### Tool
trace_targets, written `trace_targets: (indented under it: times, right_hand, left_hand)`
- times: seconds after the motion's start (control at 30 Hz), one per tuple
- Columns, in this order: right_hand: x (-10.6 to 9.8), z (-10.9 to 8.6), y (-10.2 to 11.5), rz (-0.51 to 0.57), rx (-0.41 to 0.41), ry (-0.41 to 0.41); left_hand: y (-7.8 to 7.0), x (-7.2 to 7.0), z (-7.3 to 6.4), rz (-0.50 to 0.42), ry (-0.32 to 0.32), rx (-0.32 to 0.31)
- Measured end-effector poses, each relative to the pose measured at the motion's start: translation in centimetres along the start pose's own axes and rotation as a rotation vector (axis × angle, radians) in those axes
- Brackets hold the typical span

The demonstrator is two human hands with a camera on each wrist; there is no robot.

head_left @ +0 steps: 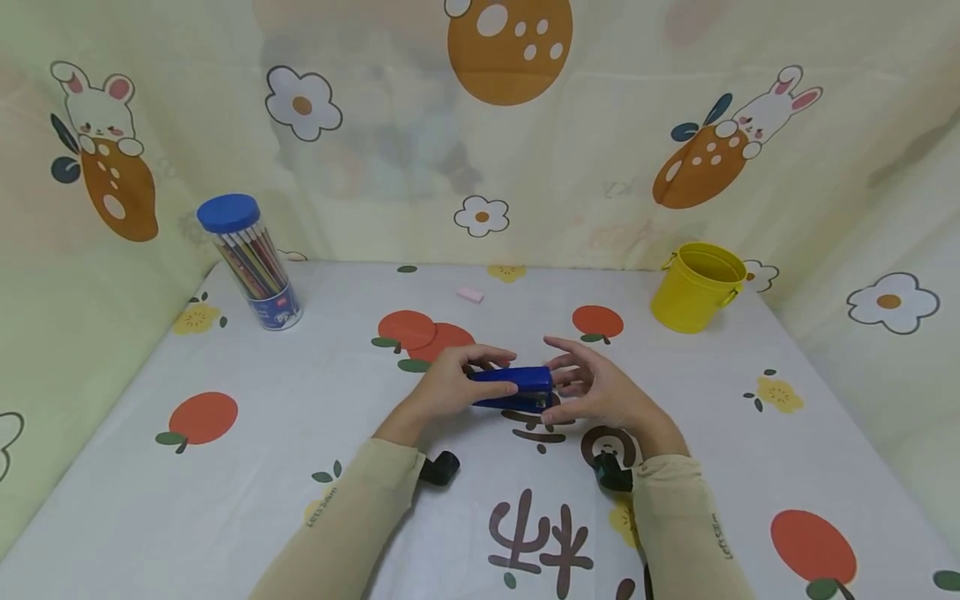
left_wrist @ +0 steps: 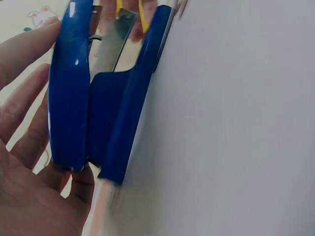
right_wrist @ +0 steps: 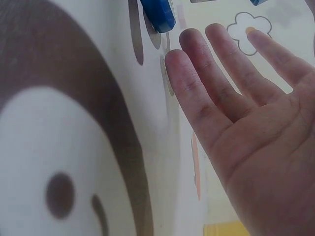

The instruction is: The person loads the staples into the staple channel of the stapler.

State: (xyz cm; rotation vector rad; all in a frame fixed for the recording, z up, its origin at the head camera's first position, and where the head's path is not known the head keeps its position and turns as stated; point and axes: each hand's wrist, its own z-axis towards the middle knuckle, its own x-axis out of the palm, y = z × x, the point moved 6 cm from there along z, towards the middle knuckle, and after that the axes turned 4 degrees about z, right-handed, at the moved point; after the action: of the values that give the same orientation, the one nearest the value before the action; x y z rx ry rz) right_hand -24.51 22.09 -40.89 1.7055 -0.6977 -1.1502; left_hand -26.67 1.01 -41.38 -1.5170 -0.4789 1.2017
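A blue stapler [head_left: 513, 387] lies near the middle of the table [head_left: 300, 433]. My left hand [head_left: 480, 375] grips its left part, fingers curled over the top and thumb along the near side. In the left wrist view the stapler [left_wrist: 74, 88] fills the frame, its top arm raised a little off the base, with my fingers [left_wrist: 24, 59] behind it. My right hand [head_left: 570, 387] is at the stapler's right end, fingers spread and straight. The right wrist view shows this open palm [right_wrist: 246, 128] next to the stapler's tip [right_wrist: 157, 12], holding nothing.
A clear tub of pencils with a blue lid [head_left: 251, 262] stands at the back left. A yellow bucket [head_left: 697, 287] stands at the back right. A small pink eraser [head_left: 470, 293] lies behind the hands. Printed cloth walls close in the table on three sides.
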Motion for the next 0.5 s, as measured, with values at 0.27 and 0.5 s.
trace_targets:
  times: [0.27,0.5]
  right_hand:
    - [0.1,-0.1,-0.2,0.000,-0.010,0.004]
    - [0.3,-0.3,-0.4,-0.004,-0.021,0.003]
  left_hand:
    - [-0.2,0.7,0.0,0.037,-0.040,0.007]
    - [-0.7,1.3,-0.4,0.170,-0.053,-0.007]
